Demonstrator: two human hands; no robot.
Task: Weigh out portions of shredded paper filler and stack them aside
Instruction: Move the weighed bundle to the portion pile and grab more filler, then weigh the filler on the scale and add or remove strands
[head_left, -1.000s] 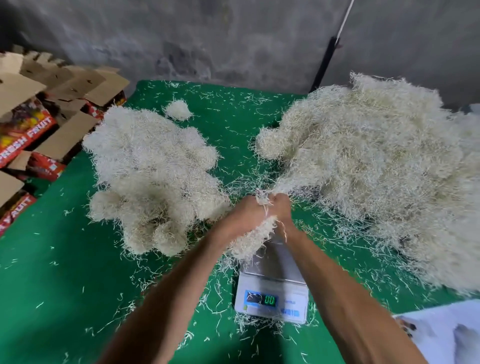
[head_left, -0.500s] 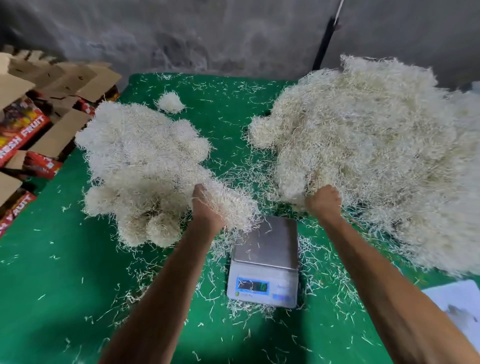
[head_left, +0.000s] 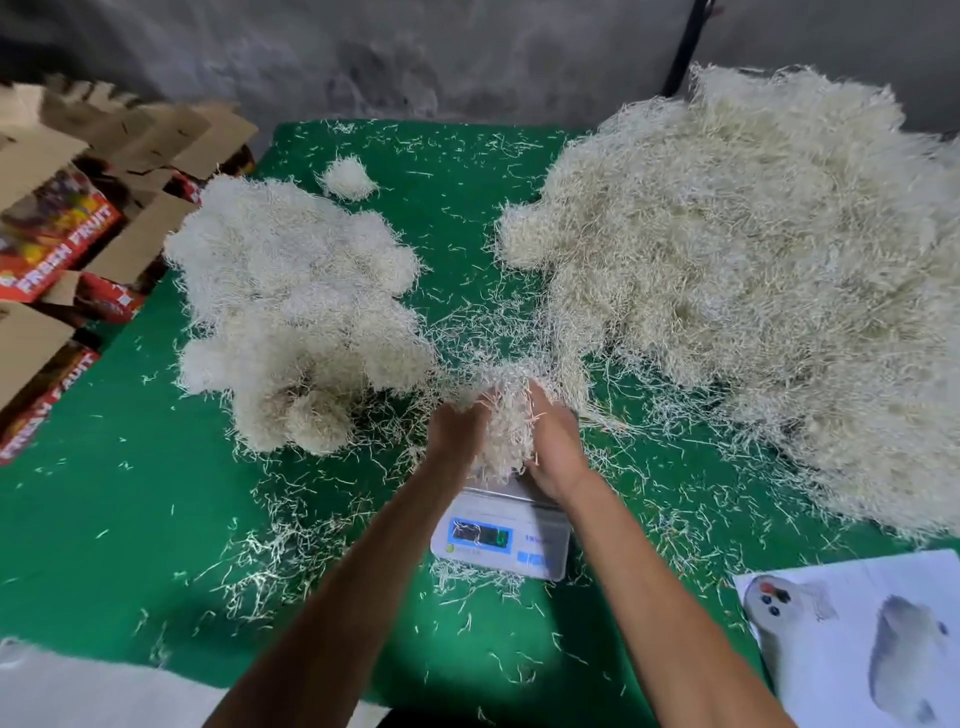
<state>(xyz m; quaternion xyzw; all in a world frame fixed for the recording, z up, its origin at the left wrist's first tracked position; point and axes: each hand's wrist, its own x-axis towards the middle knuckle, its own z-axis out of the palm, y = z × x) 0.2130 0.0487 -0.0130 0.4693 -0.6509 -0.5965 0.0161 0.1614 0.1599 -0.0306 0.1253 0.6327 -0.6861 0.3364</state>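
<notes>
Sitting at far left off the green cloth-covered table (head_left: 130, 519), brown cardboard fruit boxes with red printed sides (head_left: 57, 244) were stacked open, with the lumpy pile of weighed-out cream shredded paper portions (head_left: 291, 306) just right of them. At centre, left hand (head_left: 457, 431) and right hand (head_left: 553, 449) cupped a cream shredded paper clump (head_left: 506, 415) between them, over the small white digital scale (head_left: 501, 535). At right lay the big loose heap of cream shredded paper (head_left: 769, 291), with a white printed sheet (head_left: 857, 639) near the corner.

A packing workroom: fruit cartons (head_left: 57, 244), scale (head_left: 501, 540), filler heaps (head_left: 753, 291), bare concrete wall (head_left: 415, 57)
</notes>
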